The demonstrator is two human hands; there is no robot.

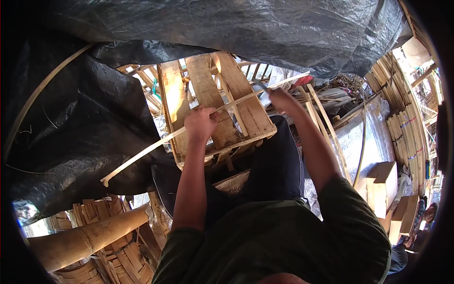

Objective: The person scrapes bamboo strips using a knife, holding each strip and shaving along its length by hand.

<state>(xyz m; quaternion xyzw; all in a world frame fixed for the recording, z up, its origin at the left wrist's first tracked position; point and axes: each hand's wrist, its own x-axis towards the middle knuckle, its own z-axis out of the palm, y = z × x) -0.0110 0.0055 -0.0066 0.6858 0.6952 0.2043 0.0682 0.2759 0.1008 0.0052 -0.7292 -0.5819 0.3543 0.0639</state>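
Observation:
A long, pale bamboo strip point(142, 155) runs slantwise across a slatted wooden bench point(205, 80), its near end sticking out to the lower left. My left hand point(201, 124) is closed round the strip above the bench slats. On the right, my right hand point(284, 101) grips a knife point(260, 85), its dark blade pointing up and left beside the strip's far part. The handle is hidden in my fingers. A thin wooden stick point(232, 102) lies lengthwise on the bench, passing under or against the strip; I cannot tell which.
Black plastic sheeting point(80, 118) hangs at the left and overhead. A thick bamboo pole point(90, 234) lies at lower left over split bamboo pieces. Bundled bamboo strips point(406, 132) stand at the right, above cardboard boxes point(382, 187). Long sticks point(328, 125) lean beside my right arm.

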